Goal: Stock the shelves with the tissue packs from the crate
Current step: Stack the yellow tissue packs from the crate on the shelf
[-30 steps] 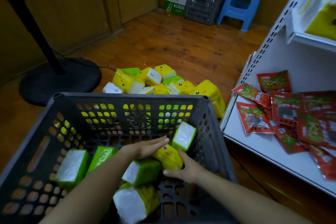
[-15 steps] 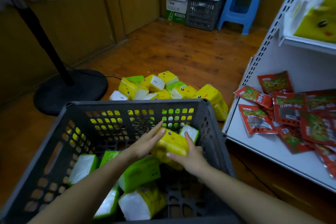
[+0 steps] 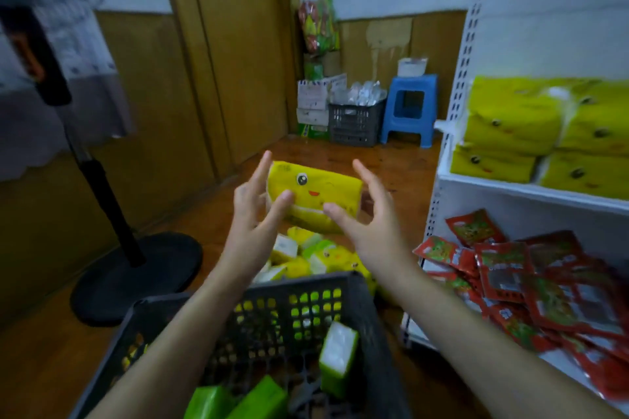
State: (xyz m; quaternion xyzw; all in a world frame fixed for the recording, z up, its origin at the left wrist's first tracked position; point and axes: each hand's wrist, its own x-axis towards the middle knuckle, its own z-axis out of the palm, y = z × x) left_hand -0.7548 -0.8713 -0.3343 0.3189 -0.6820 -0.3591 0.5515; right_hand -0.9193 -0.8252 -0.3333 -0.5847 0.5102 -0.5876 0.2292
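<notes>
Both grips hold one yellow pack [image 3: 313, 194] up in the air, face toward the camera, over the floor [image 3: 51, 350] beyond the crate's far edge. The left grip [image 3: 253, 214] pinches the pack's left end, with its thumb pressed on the front and its forefinger standing straight up beside the end. The right grip [image 3: 371, 224] pinches the right end the same way, thumb on the front near the lower edge and fingers raised past the end. The fingers behind the pack are hidden, so they probably back it from the rear, though that cannot be seen.

The crate [image 3: 377, 333] sits on the floor at the near edge of the view, under both forearms. A green pack [image 3: 338, 355] stands upright against its right wall, and more green packs [image 3: 258, 398] lie at its near side. Just past its far wall a pile [image 3: 316, 255] of yellow and green packs lies on the floor.

To the right stands the white shelf unit [image 3: 510, 189]. Its upper shelf carries stacked yellow bundles [image 3: 531, 126], and the shelf below carries red sachets [image 3: 531, 282] lying loosely over one another. To the left, a fan base [image 3: 136, 275] rests on the floor. In the far corner stand a blue stool [image 3: 410, 109] and, just beside it, a dark basket [image 3: 354, 122].
</notes>
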